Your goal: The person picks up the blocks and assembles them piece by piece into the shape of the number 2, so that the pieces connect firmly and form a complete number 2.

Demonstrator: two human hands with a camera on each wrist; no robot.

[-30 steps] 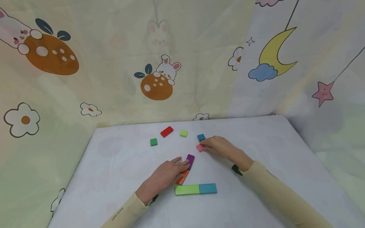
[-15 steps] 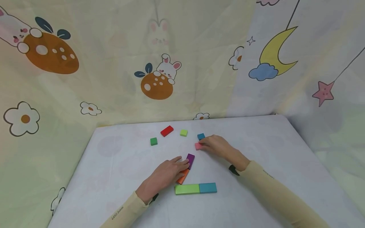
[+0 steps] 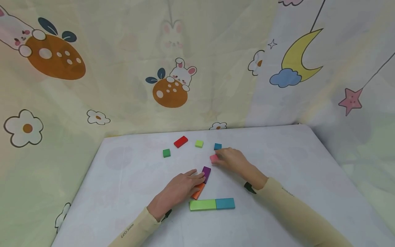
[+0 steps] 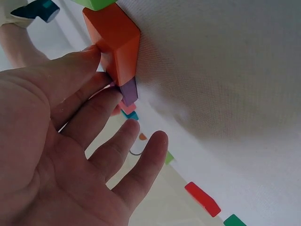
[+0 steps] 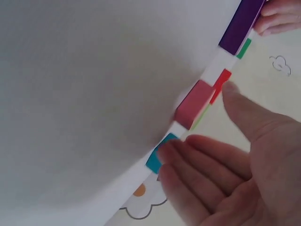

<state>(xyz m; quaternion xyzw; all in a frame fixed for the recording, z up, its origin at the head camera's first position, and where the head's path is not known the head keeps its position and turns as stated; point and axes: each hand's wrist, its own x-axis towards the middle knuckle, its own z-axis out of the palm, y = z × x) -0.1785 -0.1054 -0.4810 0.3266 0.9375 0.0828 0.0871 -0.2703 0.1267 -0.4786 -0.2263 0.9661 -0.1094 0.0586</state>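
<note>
1 pink block, right wrist: unobscured

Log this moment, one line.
left hand: touching orange block, purple block | right hand: beside pink block | pink block: apart from purple block

Pale curtains hang behind and beside a white-covered table, printed with rabbits, flowers, a yellow moon and a pink star; the light is soft.

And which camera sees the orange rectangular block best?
The left wrist view: the orange rectangular block is close and large, with several faces showing. The head view shows it partly covered by the left hand; the right wrist view misses it.
</note>
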